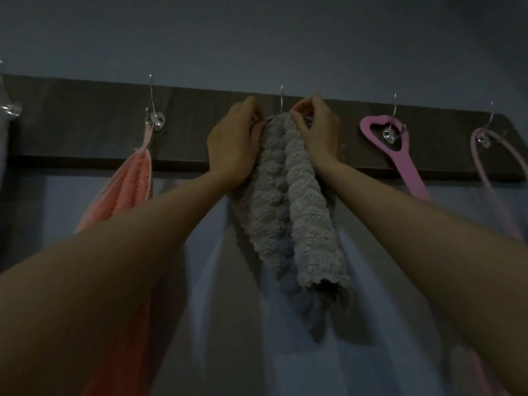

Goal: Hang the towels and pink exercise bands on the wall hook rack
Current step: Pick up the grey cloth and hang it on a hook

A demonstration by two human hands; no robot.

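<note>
Towel [285,210], grey and thick, hung nearest, its folded length drooping down the middle of the view. It looked soft, light and limp, with a bumpy pile unlikely to slip. I judged the best hold to be at its top edge, since a lower grip would let the top flop away from the hook. Both hands were there: the left hand [233,138] held the bunched top from the left, and the right hand [317,130] pinched the top corner just under the middle hook [281,101]. Whether the towel was already caught on that hook I could not tell. Beyond, the rack [85,124], a dark board, carried a pink towel [125,190] at left, and a pink band [400,150] and a paler band [491,181] at right. Farthest was a plain wall [257,38] in a dim room.
</note>
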